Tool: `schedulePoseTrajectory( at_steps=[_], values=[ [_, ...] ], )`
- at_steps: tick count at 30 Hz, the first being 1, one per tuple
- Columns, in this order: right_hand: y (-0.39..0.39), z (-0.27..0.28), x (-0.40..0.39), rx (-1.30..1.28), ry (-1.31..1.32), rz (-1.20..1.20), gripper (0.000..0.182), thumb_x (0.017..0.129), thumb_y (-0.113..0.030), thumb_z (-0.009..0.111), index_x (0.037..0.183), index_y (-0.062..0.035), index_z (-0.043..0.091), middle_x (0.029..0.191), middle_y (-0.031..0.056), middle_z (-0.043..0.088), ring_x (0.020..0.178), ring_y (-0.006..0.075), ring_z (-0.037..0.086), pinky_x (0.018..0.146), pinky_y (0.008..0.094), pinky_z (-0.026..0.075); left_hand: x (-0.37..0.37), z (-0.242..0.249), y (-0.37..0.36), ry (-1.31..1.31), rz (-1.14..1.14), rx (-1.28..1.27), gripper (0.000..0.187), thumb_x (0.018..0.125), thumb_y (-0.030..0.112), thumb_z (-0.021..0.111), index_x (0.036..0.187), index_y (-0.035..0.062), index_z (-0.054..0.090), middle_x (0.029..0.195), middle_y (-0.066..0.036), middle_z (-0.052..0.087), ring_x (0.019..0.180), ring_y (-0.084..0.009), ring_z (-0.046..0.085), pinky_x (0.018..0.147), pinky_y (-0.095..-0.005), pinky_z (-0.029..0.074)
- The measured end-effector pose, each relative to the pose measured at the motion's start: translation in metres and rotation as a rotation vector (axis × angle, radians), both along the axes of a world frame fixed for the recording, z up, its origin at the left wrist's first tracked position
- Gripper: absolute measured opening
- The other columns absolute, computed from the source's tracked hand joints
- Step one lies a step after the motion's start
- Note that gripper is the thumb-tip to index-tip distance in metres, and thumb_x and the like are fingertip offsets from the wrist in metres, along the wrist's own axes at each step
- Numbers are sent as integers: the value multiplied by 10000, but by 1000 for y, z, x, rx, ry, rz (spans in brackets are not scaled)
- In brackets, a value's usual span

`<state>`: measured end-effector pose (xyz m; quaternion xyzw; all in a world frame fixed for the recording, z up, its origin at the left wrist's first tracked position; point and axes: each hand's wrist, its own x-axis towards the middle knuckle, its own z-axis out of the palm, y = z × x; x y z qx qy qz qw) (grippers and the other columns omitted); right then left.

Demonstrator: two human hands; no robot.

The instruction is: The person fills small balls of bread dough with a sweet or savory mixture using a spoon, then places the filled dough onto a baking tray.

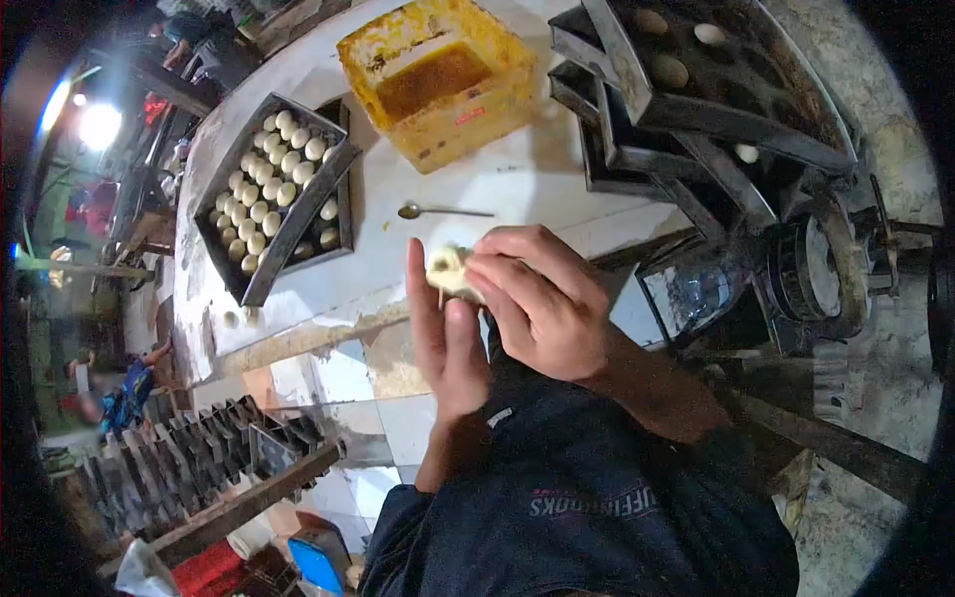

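A small lump of pale dough (450, 269) with a hollow or fold in its top is between my two hands, above the near edge of the table. My left hand (445, 343) cradles it from the left, fingers pointing up and thumb against its underside. My right hand (545, 303) pinches the right side of the dough with bent fingers. Just beyond my hands a metal spoon (448, 211) lies on the white table (398, 259). Behind the spoon stands a yellow plastic bin (468, 127) holding a brown paste (435, 82).
At left, a dark metal tray (343, 164) holds rows of round dough balls (261, 211), resting on another tray. Stacked metal trays (731, 114) rise at the right, a few dough balls in the top one. A rack (189, 463) stands lower left; another person (134, 388) is beyond it.
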<state>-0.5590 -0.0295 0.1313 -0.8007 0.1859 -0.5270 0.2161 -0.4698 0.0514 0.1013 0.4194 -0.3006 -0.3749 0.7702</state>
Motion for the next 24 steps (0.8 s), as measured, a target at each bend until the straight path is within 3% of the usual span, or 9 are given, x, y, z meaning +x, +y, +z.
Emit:
schedulePoseTrajectory(
  at_steps=[4,8,10,12,15,16,20,22,24],
  values=[
    [16,32,-30,80,65,185,205,785,-21,718,967,31,641,939,122,607,731,190,624,646,288,518,10,-14,29,-182,-67,-115,593,908,375,617,1344,2,469,1367,-183,424,1248,-272,428,1043,-411,358],
    [16,24,-36,763,128,318,260,771,-13,753,1002,37,643,883,79,614,699,79,596,582,231,507,-4,-2,29,-472,201,-144,295,932,319,563,1020,38,556,1244,-232,497,1155,-330,507,962,-449,430],
    [19,16,-30,793,-30,451,322,758,-20,771,1048,37,640,925,80,618,729,88,616,586,211,512,5,-5,31,-917,328,-100,316,945,294,529,1101,20,526,1239,-240,504,1189,-352,495,994,-477,387],
    [21,22,-16,524,3,409,363,753,-36,775,1080,39,636,958,100,625,745,122,645,620,236,529,11,-2,29,-988,434,-114,359,951,271,537,1202,16,510,1122,-206,564,1144,-335,502,971,-466,392],
    [32,45,12,292,207,367,356,729,-65,780,1056,10,661,929,111,655,805,211,671,694,299,543,39,14,42,-1272,436,154,666,758,126,679,1380,57,451,1127,-180,511,1041,-295,496,876,-366,426],
    [32,42,23,294,217,383,356,729,-65,780,1056,10,661,929,111,655,805,211,671,694,299,543,44,11,42,-1264,449,168,666,758,126,679,1380,57,451,1127,-180,511,1041,-295,496,876,-366,426],
    [19,43,67,21,209,353,304,709,-119,814,959,-4,687,847,80,651,768,185,654,674,288,533,71,12,35,-314,403,-74,572,782,288,678,1274,29,542,1141,-143,420,1038,-231,437,903,-378,387],
    [15,51,87,204,162,405,244,695,-125,794,892,-37,680,884,106,635,782,224,645,654,320,524,102,0,44,49,70,-286,475,878,434,589,1159,52,581,1104,-125,403,1025,-223,422,901,-388,380],
    [23,63,105,430,229,366,219,692,-115,801,871,-48,693,847,103,648,736,196,653,627,300,520,117,1,44,95,115,-285,448,945,512,482,992,84,606,1085,-114,381,1001,-233,426,891,-398,384]
  ],
)
